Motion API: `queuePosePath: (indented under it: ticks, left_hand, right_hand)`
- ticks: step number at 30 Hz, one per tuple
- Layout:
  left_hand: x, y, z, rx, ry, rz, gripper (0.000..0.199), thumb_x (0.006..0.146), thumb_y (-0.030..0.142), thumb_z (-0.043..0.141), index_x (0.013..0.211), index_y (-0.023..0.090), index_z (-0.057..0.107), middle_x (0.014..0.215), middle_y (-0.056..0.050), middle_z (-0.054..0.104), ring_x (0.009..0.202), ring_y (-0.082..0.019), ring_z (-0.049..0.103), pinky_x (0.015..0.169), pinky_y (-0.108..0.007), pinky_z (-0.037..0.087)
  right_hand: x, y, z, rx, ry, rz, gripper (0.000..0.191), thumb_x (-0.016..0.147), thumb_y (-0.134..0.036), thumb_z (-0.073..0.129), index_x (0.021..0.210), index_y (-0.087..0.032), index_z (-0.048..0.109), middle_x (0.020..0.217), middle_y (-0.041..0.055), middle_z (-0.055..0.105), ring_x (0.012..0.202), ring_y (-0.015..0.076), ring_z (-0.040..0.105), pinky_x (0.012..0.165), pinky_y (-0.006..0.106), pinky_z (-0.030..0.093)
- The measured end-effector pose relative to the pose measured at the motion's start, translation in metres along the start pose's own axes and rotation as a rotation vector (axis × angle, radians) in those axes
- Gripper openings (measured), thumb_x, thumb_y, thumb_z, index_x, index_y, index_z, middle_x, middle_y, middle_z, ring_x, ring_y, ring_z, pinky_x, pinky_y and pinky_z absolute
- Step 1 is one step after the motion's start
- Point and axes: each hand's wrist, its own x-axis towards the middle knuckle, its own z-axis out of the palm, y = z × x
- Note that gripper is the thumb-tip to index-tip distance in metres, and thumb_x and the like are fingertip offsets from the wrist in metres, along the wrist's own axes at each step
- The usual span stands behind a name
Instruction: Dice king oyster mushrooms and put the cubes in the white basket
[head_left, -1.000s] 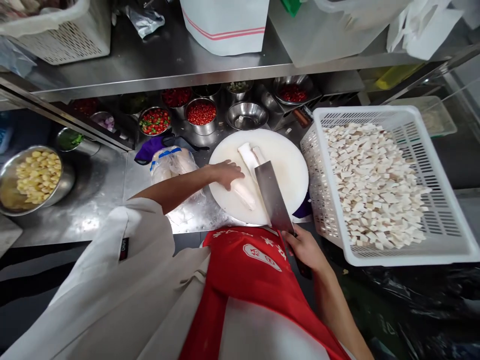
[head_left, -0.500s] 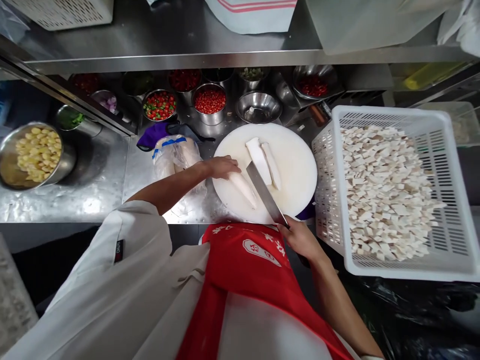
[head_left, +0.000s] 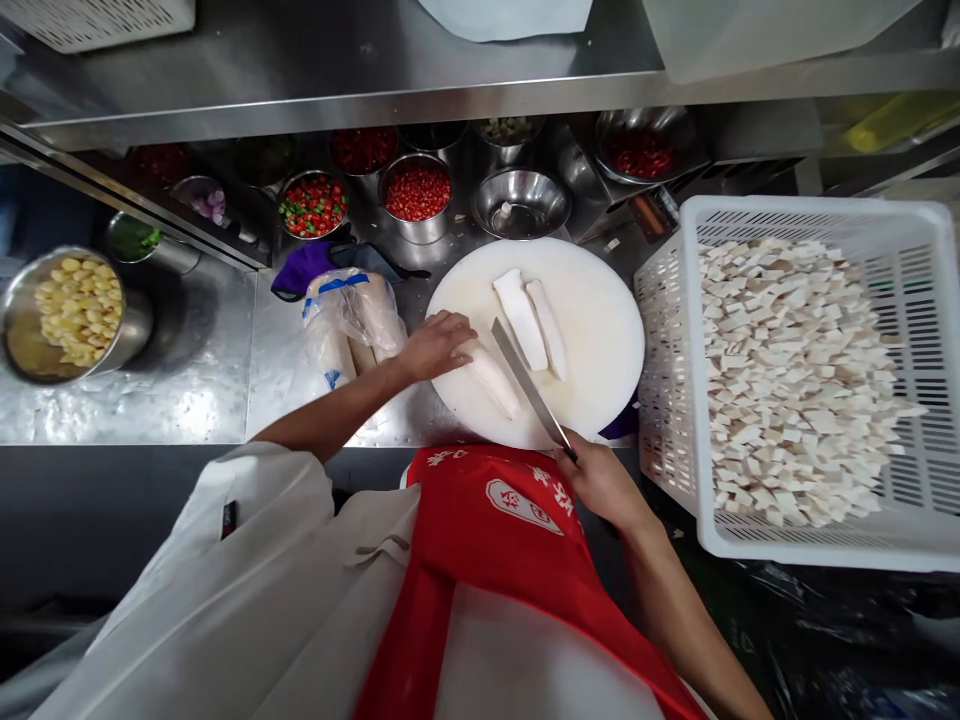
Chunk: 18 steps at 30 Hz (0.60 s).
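Knife [head_left: 529, 386]: one
Cutting board [head_left: 600, 390]: one
White strips [head_left: 520, 318] right of the knife: two
White baskets [head_left: 810, 209]: two
Red apron [head_left: 487, 550]: one

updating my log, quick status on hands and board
Right hand gripping knife. Left hand at white piece's far end. Two more pieces on board, right of knife.

A steel counter [head_left: 191, 400], chopping board [head_left: 600, 345] and cleaver [head_left: 531, 387] show a professional kitchen.

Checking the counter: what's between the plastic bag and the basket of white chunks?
The head view shows the round white board between them, with pale pieces on it, the left hand at its edge and the knife blade over it.
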Motion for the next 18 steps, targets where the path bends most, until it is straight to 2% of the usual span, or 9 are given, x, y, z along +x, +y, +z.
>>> queuePosePath:
  ticks: [3,5,7,13,18]
  left_hand:
    - [-0.021,0.020,0.032,-0.074,0.238,-0.078,0.033,0.094,0.043,0.062,0.116,0.020,0.068,0.117,-0.011,0.063,0.113,-0.027,0.054,0.103,-0.045,0.047]
    - [-0.028,0.026,0.050,-0.099,0.300,-0.082,0.033,0.092,0.045,0.064,0.114,0.020,0.069,0.115,-0.012,0.063,0.114,-0.027,0.053,0.102,-0.046,0.048]
    - [-0.031,0.025,0.059,-0.110,0.316,-0.063,0.033,0.092,0.046,0.065,0.112,0.019,0.068,0.114,-0.012,0.062,0.114,-0.027,0.052,0.103,-0.046,0.047]
    - [-0.028,0.011,0.060,-0.120,0.345,0.002,0.034,0.091,0.051,0.063,0.103,0.020,0.067,0.110,-0.011,0.063,0.110,-0.025,0.055,0.099,-0.044,0.049]
    - [-0.026,0.009,0.062,-0.122,0.329,0.008,0.034,0.090,0.053,0.063,0.103,0.021,0.067,0.108,-0.010,0.063,0.110,-0.026,0.055,0.097,-0.046,0.049]
  right_hand:
    - [0.004,-0.003,-0.001,-0.086,-0.048,-0.063,0.045,0.099,-0.028,0.035,0.137,-0.014,0.054,0.111,0.0153,0.075,0.100,0.0295,0.071,0.082,0.036,0.047]
    - [0.005,-0.004,-0.004,-0.084,-0.078,-0.084,0.044,0.100,-0.029,0.034,0.135,-0.014,0.055,0.114,0.0159,0.074,0.103,0.0300,0.070,0.084,0.037,0.047]
    - [0.007,-0.006,-0.011,-0.072,-0.083,-0.067,0.041,0.101,-0.032,0.034,0.130,-0.015,0.058,0.111,0.0151,0.075,0.104,0.0302,0.070,0.083,0.036,0.047]
    - [0.024,-0.030,-0.037,-0.081,-0.057,-0.064,0.037,0.100,-0.031,0.036,0.125,-0.016,0.059,0.108,0.0136,0.075,0.101,0.0299,0.070,0.079,0.033,0.045]
    - [0.045,-0.050,-0.037,-0.149,-0.107,-0.093,0.034,0.100,-0.027,0.037,0.123,-0.017,0.060,0.095,0.0103,0.076,0.088,0.0267,0.070,0.073,0.031,0.042]
